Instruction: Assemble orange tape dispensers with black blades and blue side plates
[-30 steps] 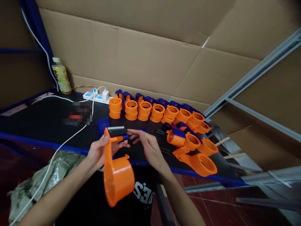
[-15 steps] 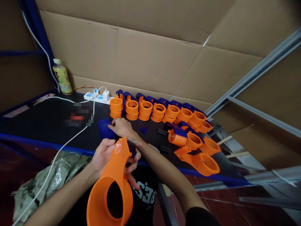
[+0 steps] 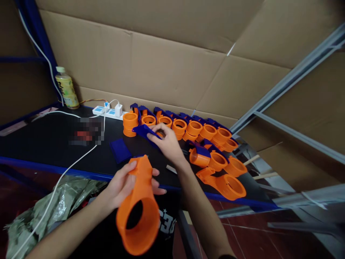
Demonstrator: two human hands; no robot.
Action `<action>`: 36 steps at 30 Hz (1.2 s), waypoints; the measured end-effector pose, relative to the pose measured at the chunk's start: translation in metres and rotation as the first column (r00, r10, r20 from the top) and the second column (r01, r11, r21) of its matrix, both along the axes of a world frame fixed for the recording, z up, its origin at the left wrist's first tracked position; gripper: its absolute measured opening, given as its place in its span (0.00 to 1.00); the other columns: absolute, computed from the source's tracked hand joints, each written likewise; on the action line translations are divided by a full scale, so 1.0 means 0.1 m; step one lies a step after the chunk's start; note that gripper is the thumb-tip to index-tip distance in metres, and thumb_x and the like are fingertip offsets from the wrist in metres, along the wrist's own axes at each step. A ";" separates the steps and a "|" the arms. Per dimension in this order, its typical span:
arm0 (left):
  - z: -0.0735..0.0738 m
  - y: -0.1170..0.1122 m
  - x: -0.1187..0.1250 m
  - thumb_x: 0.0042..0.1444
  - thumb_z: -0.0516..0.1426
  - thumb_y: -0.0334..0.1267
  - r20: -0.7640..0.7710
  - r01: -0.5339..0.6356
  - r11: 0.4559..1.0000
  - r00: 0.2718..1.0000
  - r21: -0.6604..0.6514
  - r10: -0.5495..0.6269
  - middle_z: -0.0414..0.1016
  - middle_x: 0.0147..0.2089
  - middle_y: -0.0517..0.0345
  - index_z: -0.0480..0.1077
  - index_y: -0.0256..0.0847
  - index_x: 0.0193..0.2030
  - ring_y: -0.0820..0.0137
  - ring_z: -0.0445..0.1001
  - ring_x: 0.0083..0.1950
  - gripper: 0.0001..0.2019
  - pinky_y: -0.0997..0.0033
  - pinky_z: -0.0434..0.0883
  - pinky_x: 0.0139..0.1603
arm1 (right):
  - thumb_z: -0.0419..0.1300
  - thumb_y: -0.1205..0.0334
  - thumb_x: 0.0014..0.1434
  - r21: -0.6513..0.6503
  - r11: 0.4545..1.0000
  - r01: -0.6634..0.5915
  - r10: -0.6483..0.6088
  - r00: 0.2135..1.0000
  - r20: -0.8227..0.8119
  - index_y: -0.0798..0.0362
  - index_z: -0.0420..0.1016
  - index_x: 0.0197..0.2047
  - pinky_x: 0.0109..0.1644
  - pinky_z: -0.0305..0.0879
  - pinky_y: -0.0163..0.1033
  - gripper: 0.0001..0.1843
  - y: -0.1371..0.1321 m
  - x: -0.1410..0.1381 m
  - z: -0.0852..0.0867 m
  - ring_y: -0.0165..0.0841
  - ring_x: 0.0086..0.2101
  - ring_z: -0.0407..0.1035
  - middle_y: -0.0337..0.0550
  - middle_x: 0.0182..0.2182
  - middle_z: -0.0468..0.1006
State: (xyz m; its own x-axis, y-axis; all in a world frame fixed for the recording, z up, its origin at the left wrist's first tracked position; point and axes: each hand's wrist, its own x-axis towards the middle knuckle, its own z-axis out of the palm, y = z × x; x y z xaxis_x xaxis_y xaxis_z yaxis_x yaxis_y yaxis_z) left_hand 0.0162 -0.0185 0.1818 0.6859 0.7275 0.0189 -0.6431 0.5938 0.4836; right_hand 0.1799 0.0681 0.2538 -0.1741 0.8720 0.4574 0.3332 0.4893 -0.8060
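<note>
My left hand (image 3: 124, 185) is closed around the neck of an orange tape dispenser body (image 3: 140, 219), its wide ring hanging down toward me. Between the thumb and fingers of my right hand (image 3: 167, 140) is a blue plastic piece (image 3: 144, 131), raised over the table beside the row of dispensers. Another flat blue plastic piece (image 3: 120, 151) lies on the black tabletop, just beyond my left hand. Behind my right hand stand orange tape dispensers (image 3: 194, 127) with blue parts fitted, partly hidden by my fingers.
More dispensers (image 3: 234, 187) lie at the table's right. A white power strip (image 3: 110, 112) and a drink bottle (image 3: 67, 88) stand at the back left. A white cable (image 3: 78, 162) crosses the front edge. Grey sacking (image 3: 59, 201) sits below. Cardboard (image 3: 161, 64) walls the back.
My right hand has moved away to the right and up from beside the flat blue piece, and now holds a blue piece. My left hand has turned the orange body and shifted it slightly right.
</note>
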 end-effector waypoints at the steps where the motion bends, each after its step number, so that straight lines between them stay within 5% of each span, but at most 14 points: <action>1: 0.05 0.01 -0.03 0.61 0.58 0.52 -0.013 -0.038 0.999 0.999 -0.002 0.038 0.80 0.40 0.48 0.76 0.40 0.49 0.61 0.80 0.36 0.19 0.41 0.74 0.54 | 0.63 0.56 0.58 -0.017 0.999 -0.035 0.033 0.996 -0.087 0.50 0.64 0.37 0.53 0.71 0.40 0.12 -0.11 0.08 0.02 0.34 0.47 0.75 0.43 0.46 0.79; 4: 0.20 0.04 -0.09 0.61 0.55 0.54 -0.021 -0.128 0.991 0.992 -0.030 0.128 0.79 0.40 0.47 0.76 0.37 0.46 0.62 0.78 0.35 0.21 0.42 0.77 0.49 | 0.60 0.58 0.63 -0.111 0.988 -0.107 0.092 0.987 -0.134 0.48 0.60 0.40 0.48 0.74 0.40 0.10 -0.44 0.24 0.03 0.32 0.43 0.76 0.42 0.45 0.78; 7: 0.27 0.07 -0.07 0.62 0.52 0.55 -0.037 -0.279 0.960 0.960 0.000 0.279 0.80 0.44 0.44 0.75 0.36 0.52 0.57 0.80 0.42 0.25 0.42 0.76 0.51 | 0.57 0.59 0.67 -0.083 0.991 -0.105 0.110 0.992 0.056 0.49 0.64 0.47 0.52 0.73 0.42 0.07 -0.68 0.32 0.01 0.34 0.46 0.75 0.44 0.48 0.78; 13: 0.14 0.07 0.09 0.62 0.62 0.48 -0.142 -0.574 0.800 0.789 0.176 0.598 0.74 0.64 0.51 0.69 0.49 0.62 0.57 0.72 0.64 0.23 0.55 0.74 0.58 | 0.54 0.58 0.71 0.051 0.994 -0.101 0.076 0.928 0.365 0.45 0.64 0.65 0.68 0.62 0.50 0.20 -0.91 0.32 0.01 0.39 0.61 0.65 0.47 0.61 0.70; 21: 0.10 0.03 0.11 0.56 0.68 0.46 -0.219 -0.590 0.773 0.743 0.233 0.632 0.78 0.56 0.52 0.75 0.43 0.53 0.61 0.76 0.57 0.20 0.62 0.76 0.56 | 0.55 0.57 0.70 0.147 0.984 -0.097 0.016 0.881 0.473 0.42 0.62 0.67 0.71 0.57 0.57 0.23 -0.97 0.21 -0.04 0.42 0.64 0.60 0.48 0.62 0.66; 36: 0.05 -0.02 0.11 0.56 0.68 0.44 -0.245 -0.543 0.777 0.745 0.317 0.620 0.75 0.55 0.55 0.72 0.47 0.54 0.63 0.75 0.55 0.20 0.62 0.76 0.56 | 0.57 0.59 0.70 0.075 0.992 -0.104 0.068 0.923 0.378 0.44 0.66 0.63 0.68 0.59 0.50 0.20 -1.01 0.25 -0.01 0.40 0.61 0.63 0.46 0.60 0.68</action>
